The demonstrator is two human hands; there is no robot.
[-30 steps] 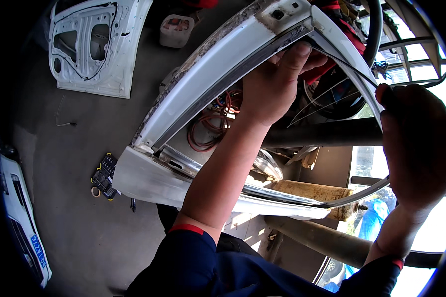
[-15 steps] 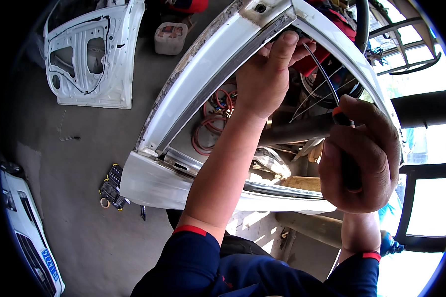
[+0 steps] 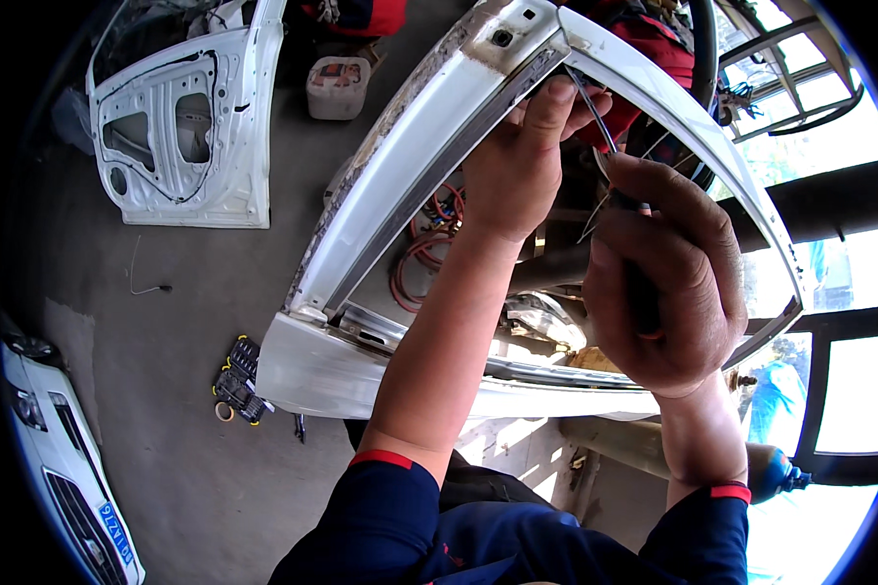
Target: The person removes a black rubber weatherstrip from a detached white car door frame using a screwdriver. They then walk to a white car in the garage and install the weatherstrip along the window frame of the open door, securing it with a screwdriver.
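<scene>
A white car door (image 3: 312, 375) with a triangular window frame (image 3: 400, 146) stands in front of me, paint worn to rust along its outer edge. At the frame's upper corner my left hand (image 3: 517, 175) is closed, thumb up, against the dark inner strip (image 3: 449, 180); its fingertips are partly hidden. My right hand (image 3: 668, 278) wraps round the dark handle of a screwdriver (image 3: 601, 125). The metal shaft points up into that same corner, beside the left fingers. Where its tip touches cannot be made out.
Another white door panel (image 3: 254, 175) stands at the upper left, near a white plastic tub (image 3: 339, 88). An open tool case (image 3: 239, 375) and a tape roll (image 3: 224, 411) lie on the floor. Red hoses (image 3: 419, 258) show through the window opening. A white car (image 3: 59, 458) is at lower left.
My right hand has moved left and slightly up with the screwdriver, nearer the frame corner. The left hand stays at the corner. The view has shifted slightly.
</scene>
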